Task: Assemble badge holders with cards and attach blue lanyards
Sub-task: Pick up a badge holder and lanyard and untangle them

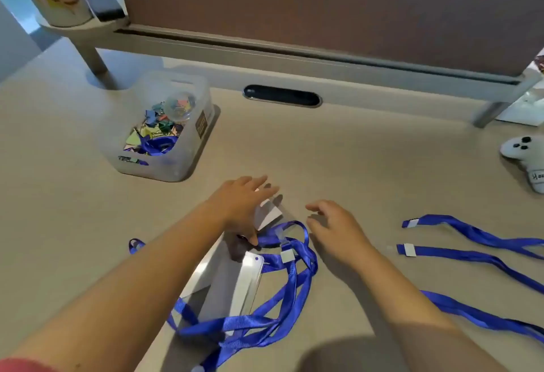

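My left hand [245, 205] lies flat over a white card [268, 214] and a clear badge holder [282, 226] at the middle of the desk, fingers spread, thumb touching a blue lanyard [294, 280]. My right hand [335, 229] hovers just right of them, fingers apart, holding nothing. A second clear holder with a white card [244, 280] lies below my left hand, tangled in lanyard loops. Two more blue lanyards [471, 257] with white clip ends stretch along the right side.
A translucent plastic box [188, 160] with coloured clips and a blue lanyard stands at the back left. A grey cable slot [282, 96] and a partition base run along the back. A white plush toy [524, 154] sits at the right edge.
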Tool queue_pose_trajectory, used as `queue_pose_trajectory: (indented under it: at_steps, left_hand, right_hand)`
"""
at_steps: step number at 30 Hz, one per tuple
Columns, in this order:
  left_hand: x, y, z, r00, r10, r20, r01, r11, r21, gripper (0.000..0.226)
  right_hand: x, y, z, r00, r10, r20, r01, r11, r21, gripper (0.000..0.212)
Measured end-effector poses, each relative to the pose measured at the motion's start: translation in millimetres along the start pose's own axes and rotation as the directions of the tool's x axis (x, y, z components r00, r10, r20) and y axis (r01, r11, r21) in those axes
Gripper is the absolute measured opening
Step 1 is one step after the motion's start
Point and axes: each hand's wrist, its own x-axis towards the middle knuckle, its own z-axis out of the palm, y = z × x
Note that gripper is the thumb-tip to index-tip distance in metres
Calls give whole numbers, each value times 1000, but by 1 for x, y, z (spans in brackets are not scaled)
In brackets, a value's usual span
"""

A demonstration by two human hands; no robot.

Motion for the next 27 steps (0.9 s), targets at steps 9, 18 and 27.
queue_pose_trajectory:
  at_steps: [9, 18, 27]
  left_hand:
    - [13, -6, 3, 1000, 27, 9, -28, 991, 130, 80]
    - [-8, -11, -15, 983, -93, -160, 35, 942, -334, 19]
    - [-36, -8, -39, 980, -90, -176, -6, 876, -482, 22]
  right_hand:
    - [11, 7, 5, 999, 7, -50, -3, 998, 68, 35]
    - [7, -13, 0, 998, 23, -50, -12, 977, 213, 30]
    - [-7, -41, -10, 998, -58, 16, 48, 935, 352, 24]
